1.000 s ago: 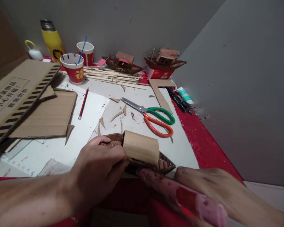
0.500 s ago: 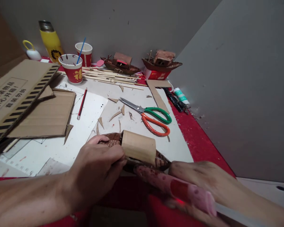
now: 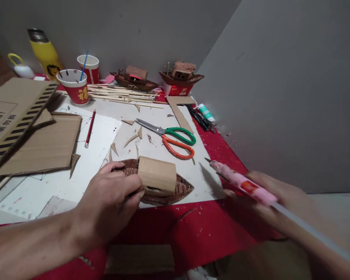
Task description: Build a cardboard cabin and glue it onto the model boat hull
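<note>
A small brown model boat (image 3: 183,188) with a curved cardboard roof (image 3: 157,174) rests at the front edge of the white paper. Its left end is gripped by my left hand (image 3: 113,198), thumb and fingers closed on the hull. Off to the right, apart from the boat, my right hand (image 3: 268,190) is wrapped round a pink glue gun (image 3: 236,181) with a dark tip and a clear glue stick out of its back. The tip points up and left. Some right-hand fingers are blurred.
Green-and-orange scissors (image 3: 179,142) lie behind the boat among cardboard scraps. Cardboard pieces (image 3: 43,144) and a pencil (image 3: 90,128) are at the left. Paper cups (image 3: 76,87), a yellow bottle (image 3: 46,54), wooden sticks (image 3: 119,95) and two finished-looking boats (image 3: 181,74) stand along the back.
My right hand has moved right with the glue gun, away from the boat, whose right end is now uncovered. The view has shifted; my left hand still holds the boat.
</note>
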The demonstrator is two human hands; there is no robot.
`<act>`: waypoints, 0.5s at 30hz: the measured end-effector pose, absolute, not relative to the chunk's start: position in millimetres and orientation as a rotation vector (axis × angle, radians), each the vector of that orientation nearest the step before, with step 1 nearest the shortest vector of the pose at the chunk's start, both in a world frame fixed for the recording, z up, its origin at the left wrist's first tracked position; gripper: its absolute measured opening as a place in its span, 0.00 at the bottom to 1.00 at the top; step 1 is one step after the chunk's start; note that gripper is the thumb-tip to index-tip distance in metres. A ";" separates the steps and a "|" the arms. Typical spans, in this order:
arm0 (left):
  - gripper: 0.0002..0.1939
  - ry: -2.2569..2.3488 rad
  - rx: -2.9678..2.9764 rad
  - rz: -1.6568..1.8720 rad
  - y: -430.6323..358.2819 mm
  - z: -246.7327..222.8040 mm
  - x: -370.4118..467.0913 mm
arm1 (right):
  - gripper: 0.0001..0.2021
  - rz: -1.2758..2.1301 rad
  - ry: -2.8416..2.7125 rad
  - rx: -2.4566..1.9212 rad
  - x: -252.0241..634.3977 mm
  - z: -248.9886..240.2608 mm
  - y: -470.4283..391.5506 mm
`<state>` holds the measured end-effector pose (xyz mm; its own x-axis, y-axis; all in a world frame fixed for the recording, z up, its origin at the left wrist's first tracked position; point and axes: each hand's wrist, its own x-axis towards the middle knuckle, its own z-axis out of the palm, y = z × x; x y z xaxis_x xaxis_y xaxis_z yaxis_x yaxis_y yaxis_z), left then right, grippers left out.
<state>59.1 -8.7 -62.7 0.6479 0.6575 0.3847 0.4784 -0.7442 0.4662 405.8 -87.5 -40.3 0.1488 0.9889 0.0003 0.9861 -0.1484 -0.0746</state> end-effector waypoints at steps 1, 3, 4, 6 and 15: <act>0.11 0.915 2.561 0.778 -8.8 -63.3 59.0 | 0.22 0.079 -1.993 -2.359 405.6 -43.5 -85.8; 0.12 0.915 2.583 0.792 -9.1 -64.0 58.9 | 0.25 0.145 -2.026 -2.336 409.9 -47.3 -85.0; 0.12 0.904 2.589 0.804 -9.2 -64.1 58.8 | 0.26 0.211 -2.090 -2.271 413.6 -47.0 -86.2; 0.11 0.862 2.600 0.819 -9.3 -63.6 58.5 | 0.29 0.354 -2.234 -2.106 419.4 -40.2 -91.7; 0.09 0.764 2.656 0.868 -7.6 -61.4 55.5 | 0.16 0.288 -2.048 -1.558 322.3 12.8 -100.0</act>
<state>55.5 -7.6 -61.4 0.6861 0.5488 0.4775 0.4035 -0.8333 0.3780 322.3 -100.0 12.8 -0.1809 0.9394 0.2912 0.8224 0.3068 -0.4790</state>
